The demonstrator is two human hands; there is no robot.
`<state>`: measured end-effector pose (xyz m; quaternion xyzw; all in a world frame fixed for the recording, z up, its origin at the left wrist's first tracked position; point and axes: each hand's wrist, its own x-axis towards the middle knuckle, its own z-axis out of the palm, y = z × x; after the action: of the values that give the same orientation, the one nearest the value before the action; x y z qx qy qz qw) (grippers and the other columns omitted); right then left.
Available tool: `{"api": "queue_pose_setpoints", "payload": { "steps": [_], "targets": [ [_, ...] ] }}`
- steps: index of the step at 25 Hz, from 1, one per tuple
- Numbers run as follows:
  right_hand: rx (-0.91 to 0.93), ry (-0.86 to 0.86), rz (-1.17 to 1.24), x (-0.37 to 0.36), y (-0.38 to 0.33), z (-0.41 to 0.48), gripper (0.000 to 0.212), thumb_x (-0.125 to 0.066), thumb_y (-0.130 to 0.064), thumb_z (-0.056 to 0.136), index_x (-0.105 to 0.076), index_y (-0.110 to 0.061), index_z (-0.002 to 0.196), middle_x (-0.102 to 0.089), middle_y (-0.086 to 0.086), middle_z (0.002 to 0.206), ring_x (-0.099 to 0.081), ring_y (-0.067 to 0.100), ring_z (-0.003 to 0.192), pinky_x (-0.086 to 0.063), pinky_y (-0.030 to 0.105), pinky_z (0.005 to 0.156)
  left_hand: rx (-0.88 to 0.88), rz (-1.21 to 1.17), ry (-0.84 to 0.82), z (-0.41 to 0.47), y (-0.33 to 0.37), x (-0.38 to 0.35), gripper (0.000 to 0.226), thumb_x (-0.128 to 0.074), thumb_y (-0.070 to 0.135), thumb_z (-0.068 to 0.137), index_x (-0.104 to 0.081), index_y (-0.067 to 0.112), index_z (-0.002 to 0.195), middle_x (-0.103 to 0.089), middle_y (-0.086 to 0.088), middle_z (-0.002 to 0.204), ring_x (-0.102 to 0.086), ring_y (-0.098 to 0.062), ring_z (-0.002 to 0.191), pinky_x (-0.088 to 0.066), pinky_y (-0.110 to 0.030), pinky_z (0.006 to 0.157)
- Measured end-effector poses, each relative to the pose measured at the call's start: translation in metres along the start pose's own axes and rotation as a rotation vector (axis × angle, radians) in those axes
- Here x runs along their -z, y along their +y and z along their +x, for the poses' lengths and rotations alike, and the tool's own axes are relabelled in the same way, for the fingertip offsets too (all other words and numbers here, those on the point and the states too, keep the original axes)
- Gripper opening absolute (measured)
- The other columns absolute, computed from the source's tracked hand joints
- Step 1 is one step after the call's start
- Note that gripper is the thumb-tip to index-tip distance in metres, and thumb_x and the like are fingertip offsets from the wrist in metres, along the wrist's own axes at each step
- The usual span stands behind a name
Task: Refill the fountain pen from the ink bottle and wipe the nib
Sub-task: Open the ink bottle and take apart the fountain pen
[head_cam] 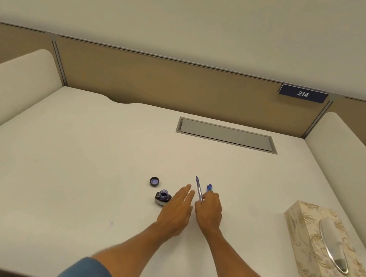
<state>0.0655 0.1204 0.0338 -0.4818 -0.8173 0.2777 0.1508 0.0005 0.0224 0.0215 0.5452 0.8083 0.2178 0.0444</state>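
Observation:
An uncapped ink bottle (163, 197) stands on the white desk (78, 157), its round cap (154, 181) lying just beyond it to the left. My right hand (210, 211) grips the fountain pen (199, 190), which points up and away from me. A blue pen part (209, 187) shows just above my right fingers. My left hand (176, 211) hovers with straight fingers between the bottle and the pen, holding nothing.
A patterned tissue box (324, 254) with an oval opening lies at the right edge of the desk. A grey cable hatch (227, 135) is set into the desk's far part. Padded dividers flank both sides, and a sign reads 214.

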Motion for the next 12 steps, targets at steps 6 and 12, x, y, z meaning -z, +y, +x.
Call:
{"api": "queue_pose_setpoints", "payload": {
  "steps": [6,12],
  "targets": [
    [0.053,0.113,0.217,0.003,-0.035,0.007,0.014,-0.061,-0.009,0.087,-0.059,-0.006,0.101,-0.059,0.007,0.103,-0.060,0.024,0.090,-0.047,0.032,0.069,0.324,-0.470,0.172,0.049,0.001,0.055,0.030,-0.042,0.017,0.101,-0.057,0.004,0.124,-0.063,-0.012,0.123,-0.060,-0.027,0.111,-0.044,-0.032,0.091],
    [0.189,0.148,0.372,-0.008,-0.066,0.015,0.014,-0.065,-0.006,0.087,-0.062,-0.002,0.100,-0.061,0.010,0.098,-0.056,0.015,0.079,-0.046,0.020,0.066,0.515,-0.777,0.184,0.079,-0.034,0.086,0.023,-0.054,0.015,0.096,-0.072,0.000,0.097,-0.073,-0.017,0.097,-0.069,-0.030,0.093,-0.055,-0.041,0.087]
  ]
}}
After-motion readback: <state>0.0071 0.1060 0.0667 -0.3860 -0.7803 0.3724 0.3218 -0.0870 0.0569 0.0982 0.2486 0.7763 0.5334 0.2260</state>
